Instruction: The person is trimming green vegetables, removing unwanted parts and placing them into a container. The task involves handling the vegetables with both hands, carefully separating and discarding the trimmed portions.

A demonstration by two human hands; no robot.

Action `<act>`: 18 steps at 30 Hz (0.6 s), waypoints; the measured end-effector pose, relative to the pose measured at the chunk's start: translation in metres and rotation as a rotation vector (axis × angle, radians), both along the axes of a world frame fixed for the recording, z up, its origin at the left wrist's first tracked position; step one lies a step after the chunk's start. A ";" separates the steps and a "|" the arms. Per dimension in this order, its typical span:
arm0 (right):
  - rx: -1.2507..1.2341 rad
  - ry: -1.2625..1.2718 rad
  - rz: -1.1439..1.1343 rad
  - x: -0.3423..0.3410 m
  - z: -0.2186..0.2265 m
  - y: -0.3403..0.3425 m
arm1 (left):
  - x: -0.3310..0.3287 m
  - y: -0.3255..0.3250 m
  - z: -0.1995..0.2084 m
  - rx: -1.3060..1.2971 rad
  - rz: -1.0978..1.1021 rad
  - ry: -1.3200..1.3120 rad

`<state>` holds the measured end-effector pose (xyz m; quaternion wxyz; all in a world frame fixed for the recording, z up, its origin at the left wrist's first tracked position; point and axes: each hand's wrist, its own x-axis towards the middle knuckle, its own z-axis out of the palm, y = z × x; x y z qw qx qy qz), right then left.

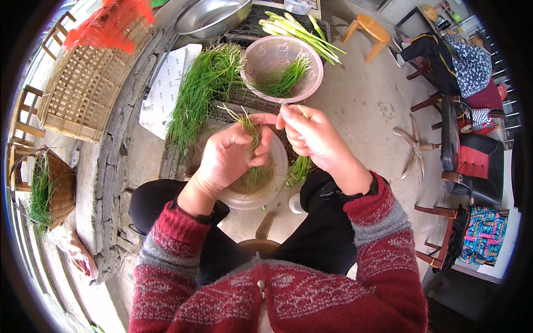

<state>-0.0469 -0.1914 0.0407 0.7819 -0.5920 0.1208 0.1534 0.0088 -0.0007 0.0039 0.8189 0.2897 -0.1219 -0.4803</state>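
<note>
Over a pale basin [282, 176], my left hand [229, 152] curls its fingers round a few chive-like stems [252, 133] with whitish ends. Thumb and fingers of my right hand [313, 133] are pinched together, and a bunch of green chive-like stems [300, 169] hangs below that hand. The fingertips of both hands are close to each other. Loose bits of green lie in the basin, partly hidden by my left hand. Beyond my hands a pink colander [265, 53] contains a small bunch of similar greens [286, 80]. To its left lies a large heap of them [205, 83].
Pale green stalks [294, 30] lie on a dark crate behind the colander, near a metal bowl [214, 19]. At left are a bamboo rack [83, 77], a red plastic bag [114, 28] and a wicker basket [61, 188]. A wooden stool [367, 30] and seated person [472, 64] are at right.
</note>
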 end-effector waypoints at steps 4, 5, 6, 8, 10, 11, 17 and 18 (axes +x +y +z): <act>-0.281 -0.327 0.034 0.000 -0.005 0.017 | -0.001 -0.002 -0.003 0.066 0.100 0.074; -0.309 -0.298 0.020 -0.001 -0.006 0.021 | -0.001 -0.003 -0.004 0.067 0.114 0.067; -0.387 -0.333 0.046 -0.004 -0.004 0.019 | -0.002 -0.004 -0.004 0.089 0.137 0.074; -0.418 -0.368 0.021 -0.006 -0.007 0.025 | -0.003 -0.007 -0.006 0.117 0.147 0.046; -0.477 -0.429 -0.016 -0.006 -0.009 0.028 | -0.005 -0.010 -0.007 0.151 0.175 0.057; -0.517 -0.470 -0.041 -0.006 -0.011 0.029 | -0.007 -0.012 -0.008 0.161 0.187 0.062; -0.418 -0.466 -0.131 0.010 -0.016 0.018 | -0.012 -0.016 -0.009 0.195 0.138 -0.049; -0.421 -0.463 -0.157 0.012 -0.016 0.017 | -0.012 -0.015 -0.009 0.202 0.111 -0.128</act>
